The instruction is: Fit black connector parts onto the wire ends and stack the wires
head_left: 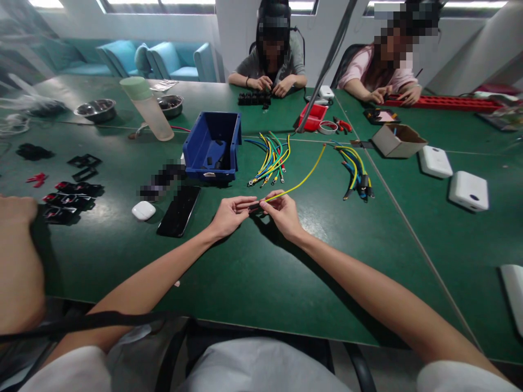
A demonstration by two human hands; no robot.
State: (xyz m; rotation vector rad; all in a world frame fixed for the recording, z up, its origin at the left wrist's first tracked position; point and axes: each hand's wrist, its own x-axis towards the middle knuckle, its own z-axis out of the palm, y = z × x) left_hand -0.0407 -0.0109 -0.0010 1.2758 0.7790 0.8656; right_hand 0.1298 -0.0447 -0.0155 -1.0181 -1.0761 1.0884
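Over the middle of the green table, my left hand (229, 216) is closed on a small black part (254, 207), too small to identify exactly. My right hand (283, 214) pinches a yellow wire (307, 181) right beside that part. From my right fingers the wire curves up and away to the right. Beyond my hands lies a bundle of yellow, green and blue wires (273, 158) with ring terminals at the ends. Farther right is a second bundle (356, 163), its near ends fitted with black pieces. A blue bin (239, 142) with several black parts inside stands behind my left hand.
A black phone (178, 212) and a white case (143, 210) lie left of my left forearm. A bottle (149, 111) stands behind. Several white boxes (468, 190) are at the right. Two people work across the table (327, 283); another person's arm (18, 267) is at far left.
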